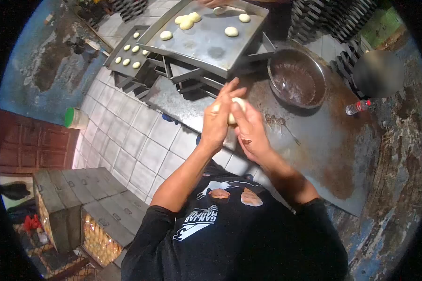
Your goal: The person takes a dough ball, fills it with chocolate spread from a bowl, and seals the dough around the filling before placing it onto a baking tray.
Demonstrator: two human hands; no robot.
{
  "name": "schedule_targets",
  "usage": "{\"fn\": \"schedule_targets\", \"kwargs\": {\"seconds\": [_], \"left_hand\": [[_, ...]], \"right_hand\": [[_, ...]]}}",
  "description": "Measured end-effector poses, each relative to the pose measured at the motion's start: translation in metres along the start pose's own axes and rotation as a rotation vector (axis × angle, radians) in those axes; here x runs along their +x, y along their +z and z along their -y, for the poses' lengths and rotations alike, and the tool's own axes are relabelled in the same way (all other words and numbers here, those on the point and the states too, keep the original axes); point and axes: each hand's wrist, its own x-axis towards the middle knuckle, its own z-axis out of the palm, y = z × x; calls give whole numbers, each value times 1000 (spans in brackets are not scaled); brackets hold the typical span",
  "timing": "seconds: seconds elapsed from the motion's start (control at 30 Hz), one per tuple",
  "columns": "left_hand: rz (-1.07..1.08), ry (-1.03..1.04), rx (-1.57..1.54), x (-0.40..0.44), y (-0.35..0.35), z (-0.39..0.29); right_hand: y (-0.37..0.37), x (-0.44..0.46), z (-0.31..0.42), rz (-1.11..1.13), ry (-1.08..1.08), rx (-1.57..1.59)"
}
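Observation:
In front of my chest, between both palms, is a pale dough ball point(238, 101) that is partly hidden by the fingers. My left hand point(216, 122) cups it from the left, with some fingers reaching up past it. From the other side my right hand point(252, 132) grips it, thumb pressed against the dough; a brown smear marks this hand near the wrist. Just beyond the hands stands a large metal tray point(206, 41) with several dough balls, some clustered together. A steel bowl point(290, 54) holding dark brown filling point(293, 83) sits to the right.
A spoon point(293, 134) with brown residue lies on the metal table point(323, 154). A bottle point(357, 107) is at the right edge. Another person's hand point(215, 2) shows behind the tray. A lower tray point(125, 54) with dough balls stands left; metal boxes point(91, 180) are lower left.

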Motion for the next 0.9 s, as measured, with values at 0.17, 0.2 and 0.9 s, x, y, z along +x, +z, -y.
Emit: {"fn": "schedule_targets", "kwargs": {"seconds": [0.17, 0.2, 0.9], "left_hand": [[-53, 32, -353, 73, -75, -23], [-67, 46, -334, 83, -93, -26], [-91, 47, 6, 170, -323, -56]], "right_hand": [[42, 131, 47, 279, 248, -385], [40, 171, 33, 127, 91, -602], [10, 372, -51, 167, -233, -1625]]}}
